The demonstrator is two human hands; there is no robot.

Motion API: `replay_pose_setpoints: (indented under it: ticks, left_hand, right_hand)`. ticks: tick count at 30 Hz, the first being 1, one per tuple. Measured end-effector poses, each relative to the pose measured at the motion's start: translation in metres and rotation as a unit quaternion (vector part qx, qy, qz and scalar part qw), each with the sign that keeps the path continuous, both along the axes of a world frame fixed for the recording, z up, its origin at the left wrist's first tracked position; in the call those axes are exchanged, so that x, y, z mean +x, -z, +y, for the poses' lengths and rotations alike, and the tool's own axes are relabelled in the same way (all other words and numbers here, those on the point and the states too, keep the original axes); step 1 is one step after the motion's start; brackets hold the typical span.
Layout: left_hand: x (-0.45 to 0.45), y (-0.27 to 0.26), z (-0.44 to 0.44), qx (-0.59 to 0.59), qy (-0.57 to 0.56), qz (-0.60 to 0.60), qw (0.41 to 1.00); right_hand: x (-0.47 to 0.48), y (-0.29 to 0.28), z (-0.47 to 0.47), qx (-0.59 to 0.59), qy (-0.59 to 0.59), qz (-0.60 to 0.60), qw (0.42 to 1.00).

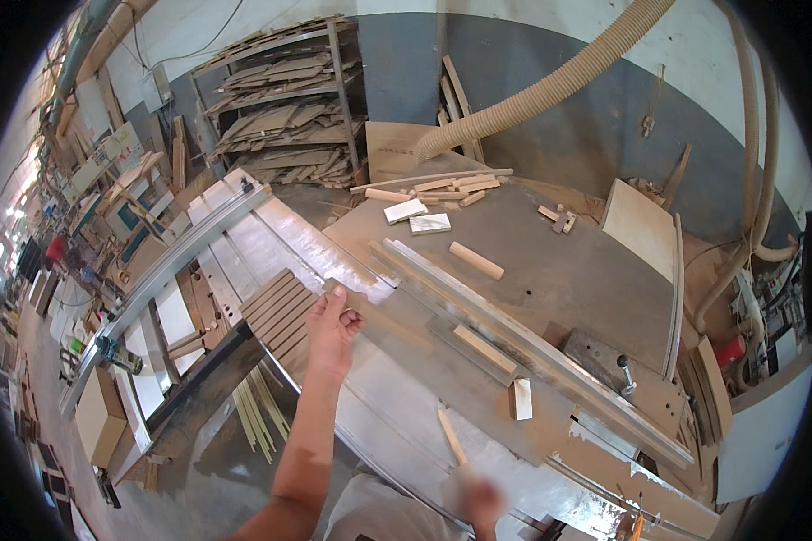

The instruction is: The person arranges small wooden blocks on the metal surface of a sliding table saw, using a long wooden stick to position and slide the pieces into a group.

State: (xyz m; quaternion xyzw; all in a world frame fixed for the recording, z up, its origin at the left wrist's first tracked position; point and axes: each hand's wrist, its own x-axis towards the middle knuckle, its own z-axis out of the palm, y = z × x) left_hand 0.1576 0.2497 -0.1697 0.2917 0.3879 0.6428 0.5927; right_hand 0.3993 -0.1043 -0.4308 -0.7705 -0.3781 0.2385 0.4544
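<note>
Pinched between the thumb and fingers of my left hand (335, 328) is the near end of a wooden strip (396, 328), which slants across the metal saw table (406, 399). Just left of that hand, several brown wooden strips (277, 311) lie side by side at the table's edge. My right hand (484, 500) is low in the view and blurred. From it a slim wooden stick (452, 436) points up over the table, apparently in its grip. Beyond, a wooden block (485, 351) and a white-faced block (522, 399) lie beside the long fence (534, 348).
Wood offcuts (440, 189), two white-faced blocks (430, 223) and a loose wooden piece (476, 260) lie behind the fence. A ribbed dust hose (548, 88) hangs overhead. A metal crosscut fence (176, 260) spans the left. Thin strips (257, 412) lie below the table edge.
</note>
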Motion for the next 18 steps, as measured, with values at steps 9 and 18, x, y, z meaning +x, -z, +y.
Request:
replay_pose_setpoints:
  ticks: [9, 18]
  left_hand:
    - [-0.002, 0.034, -0.048, -0.043, -0.004, -0.025, 0.999]
    - [-0.026, 0.168, -0.088, -0.207, -0.108, -0.187, 0.954]
  right_hand:
    - [0.009, -0.006, -0.002, -0.004, -0.046, 0.018, 0.999]
    - [0.010, 0.004, -0.005, 0.062, -0.048, 0.059, 0.995]
